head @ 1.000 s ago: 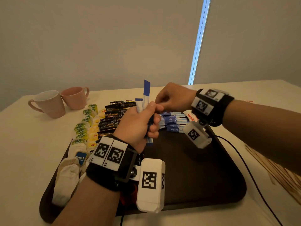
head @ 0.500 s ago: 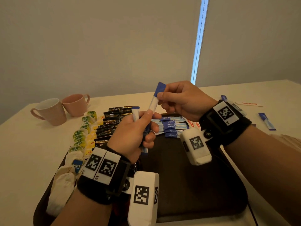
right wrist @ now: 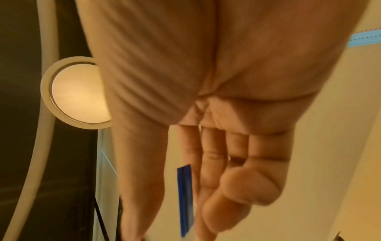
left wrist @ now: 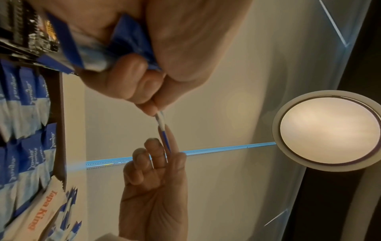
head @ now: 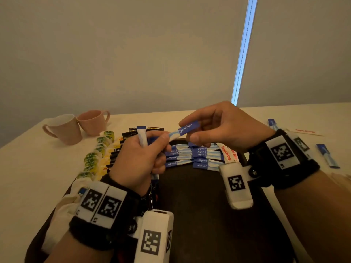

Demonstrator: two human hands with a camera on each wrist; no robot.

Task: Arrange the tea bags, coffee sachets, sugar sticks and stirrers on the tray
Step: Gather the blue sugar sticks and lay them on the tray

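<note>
Sugar stick held in mid-air above far half of tray, blue printed end up-right, pale end down-left. Right hand pinches blue end between thumb and forefinger; other fingers loosely curled. Left hand fisted round small bunch of sugar sticks, its thumb and forefinger tips also on pale end of the shared stick. So both hands closed on sticks, joined by that one stick, hands just beside each other. One white-and-blue stick pokes up out of left fist, another end shows below it. Left wrist view: stick edge-on between the two hands' fingertips, blue wrappers bunched in left palm. Right wrist view: blue end beside right fingers, blurred.

Tray, under the hands: rows of blue sugar sticks at far edge, red-lettered white sachets just right of them, black coffee sachets left, then green-yellow tea bags, white tea bags near left corner. Loose blue sticks on table right of tray. Two pink mugs far left.
</note>
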